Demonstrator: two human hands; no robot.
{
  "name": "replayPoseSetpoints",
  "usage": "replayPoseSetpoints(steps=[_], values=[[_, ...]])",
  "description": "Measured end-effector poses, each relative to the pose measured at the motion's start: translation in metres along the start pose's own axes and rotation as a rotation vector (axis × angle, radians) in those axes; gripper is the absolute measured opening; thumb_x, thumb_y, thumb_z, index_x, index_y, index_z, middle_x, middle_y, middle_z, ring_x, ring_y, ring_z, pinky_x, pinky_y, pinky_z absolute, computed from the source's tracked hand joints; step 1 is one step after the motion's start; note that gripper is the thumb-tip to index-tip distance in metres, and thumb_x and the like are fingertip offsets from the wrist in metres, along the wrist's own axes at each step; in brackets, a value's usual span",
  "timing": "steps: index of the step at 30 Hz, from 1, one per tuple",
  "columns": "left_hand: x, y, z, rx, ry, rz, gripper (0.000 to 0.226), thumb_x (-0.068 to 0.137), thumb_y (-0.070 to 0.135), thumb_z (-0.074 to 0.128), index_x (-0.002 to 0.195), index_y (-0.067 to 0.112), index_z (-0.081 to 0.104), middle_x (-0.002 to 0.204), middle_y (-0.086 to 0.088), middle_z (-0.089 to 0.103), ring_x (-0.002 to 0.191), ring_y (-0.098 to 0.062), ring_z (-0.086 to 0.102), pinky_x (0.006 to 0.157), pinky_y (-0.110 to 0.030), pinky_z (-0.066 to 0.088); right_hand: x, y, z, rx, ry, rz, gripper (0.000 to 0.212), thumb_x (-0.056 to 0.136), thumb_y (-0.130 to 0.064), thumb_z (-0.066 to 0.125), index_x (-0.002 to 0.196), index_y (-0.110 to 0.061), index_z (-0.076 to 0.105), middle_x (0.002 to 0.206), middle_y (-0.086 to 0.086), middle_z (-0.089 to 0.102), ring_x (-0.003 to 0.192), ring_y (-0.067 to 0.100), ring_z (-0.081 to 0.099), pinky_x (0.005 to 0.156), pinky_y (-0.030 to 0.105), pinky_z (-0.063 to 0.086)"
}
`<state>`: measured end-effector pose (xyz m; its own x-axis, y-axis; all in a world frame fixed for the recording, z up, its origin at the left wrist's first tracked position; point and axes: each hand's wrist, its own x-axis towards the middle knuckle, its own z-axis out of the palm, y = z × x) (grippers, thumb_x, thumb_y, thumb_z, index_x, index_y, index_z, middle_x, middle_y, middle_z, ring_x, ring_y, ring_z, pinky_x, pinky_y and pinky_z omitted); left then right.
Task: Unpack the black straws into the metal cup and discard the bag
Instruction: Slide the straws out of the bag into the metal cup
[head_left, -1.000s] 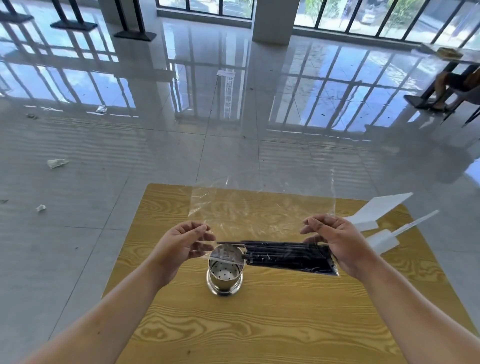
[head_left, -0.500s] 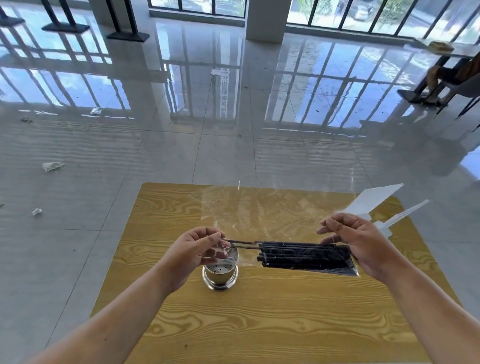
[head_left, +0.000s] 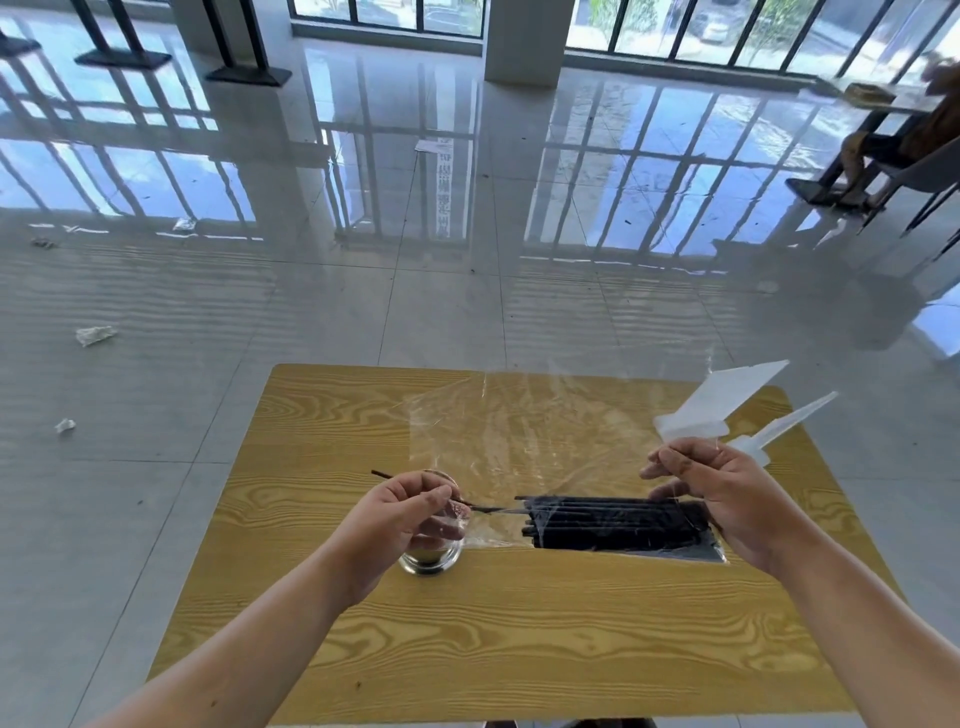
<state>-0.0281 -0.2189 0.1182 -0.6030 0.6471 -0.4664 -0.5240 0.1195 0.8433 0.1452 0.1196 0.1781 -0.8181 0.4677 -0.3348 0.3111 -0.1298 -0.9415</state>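
Note:
A clear plastic bag is held up over the wooden table, and a bundle of black straws lies in its lower part. My right hand grips the bag at its right end. With its fingertips, my left hand pinches a single black straw, whose tip sticks out to the left while its other end points at the bag's mouth. The metal cup stands right under my left hand, which mostly hides it.
Two white paper pieces show just beyond my right hand. Scraps of litter lie on the glossy tiled floor to the left. A seated person's legs and a chair are at the far right.
My left hand has closed on one straw and drawn it leftwards out of the bundle, above the cup. My right hand and the bag have shifted a little to the right.

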Motion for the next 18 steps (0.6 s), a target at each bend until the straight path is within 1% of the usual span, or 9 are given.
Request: replayPoseSetpoints(steps=[2, 4, 7, 11, 14, 16, 18], values=[[-0.001, -0.003, 0.0, 0.011, 0.009, 0.001, 0.017, 0.103, 0.022, 0.068, 0.094, 0.021, 0.082, 0.102, -0.014, 0.081, 0.09, -0.031, 0.079, 0.079, -0.037, 0.061, 0.0, -0.001, 0.0, -0.013, -0.004, 0.006, 0.024, 0.089, -0.024, 0.072, 0.096, -0.001, 0.076, 0.103, 0.024, 0.077, 0.082, 0.031, 0.075, 0.068, 0.031, 0.063], [-0.002, -0.005, 0.001, -0.009, 0.018, -0.003, 0.018, 0.104, 0.02, 0.068, 0.093, 0.021, 0.082, 0.101, -0.015, 0.08, 0.09, -0.033, 0.078, 0.083, -0.042, 0.059, 0.0, -0.002, 0.001, -0.02, -0.005, 0.006, 0.025, 0.089, -0.024, 0.072, 0.096, 0.0, 0.076, 0.103, 0.025, 0.077, 0.082, 0.03, 0.075, 0.068, 0.031, 0.063], [-0.003, -0.009, 0.003, -0.025, 0.039, -0.004, 0.018, 0.104, 0.018, 0.068, 0.093, 0.019, 0.083, 0.1, -0.017, 0.08, 0.09, -0.034, 0.078, 0.086, -0.045, 0.055, -0.002, -0.005, 0.0, -0.033, -0.01, -0.002, 0.024, 0.09, -0.022, 0.071, 0.097, 0.001, 0.075, 0.102, 0.024, 0.077, 0.082, 0.03, 0.074, 0.07, 0.031, 0.062], [-0.002, -0.012, 0.005, -0.026, 0.05, 0.0, 0.014, 0.104, 0.018, 0.068, 0.098, 0.014, 0.08, 0.101, -0.019, 0.078, 0.091, -0.036, 0.078, 0.086, -0.046, 0.055, -0.003, -0.006, 0.0, -0.052, -0.004, -0.018, 0.022, 0.093, -0.019, 0.069, 0.097, 0.002, 0.075, 0.098, 0.022, 0.077, 0.081, 0.029, 0.074, 0.072, 0.031, 0.061], [-0.002, -0.014, 0.006, -0.019, 0.052, 0.003, 0.015, 0.104, 0.018, 0.067, 0.097, 0.016, 0.081, 0.1, -0.019, 0.078, 0.091, -0.035, 0.079, 0.086, -0.045, 0.056, -0.004, -0.005, -0.002, -0.058, 0.007, -0.024, 0.019, 0.097, -0.014, 0.067, 0.098, 0.004, 0.074, 0.096, 0.021, 0.077, 0.081, 0.03, 0.073, 0.074, 0.033, 0.061], [-0.002, -0.015, 0.007, -0.013, 0.049, 0.004, 0.014, 0.104, 0.018, 0.067, 0.098, 0.016, 0.08, 0.101, -0.019, 0.078, 0.091, -0.035, 0.079, 0.087, -0.045, 0.056, -0.005, -0.005, -0.003, -0.051, 0.007, -0.029, 0.02, 0.095, -0.015, 0.068, 0.097, 0.004, 0.074, 0.095, 0.021, 0.076, 0.08, 0.028, 0.074, 0.071, 0.031, 0.062], [-0.001, -0.016, 0.008, -0.012, 0.045, 0.006, 0.013, 0.104, 0.018, 0.067, 0.1, 0.013, 0.079, 0.101, -0.019, 0.078, 0.09, -0.034, 0.079, 0.085, -0.043, 0.057, -0.005, -0.005, -0.004, -0.045, 0.006, -0.036, 0.019, 0.094, -0.015, 0.068, 0.095, 0.003, 0.075, 0.095, 0.022, 0.075, 0.08, 0.025, 0.075, 0.068, 0.028, 0.062]])
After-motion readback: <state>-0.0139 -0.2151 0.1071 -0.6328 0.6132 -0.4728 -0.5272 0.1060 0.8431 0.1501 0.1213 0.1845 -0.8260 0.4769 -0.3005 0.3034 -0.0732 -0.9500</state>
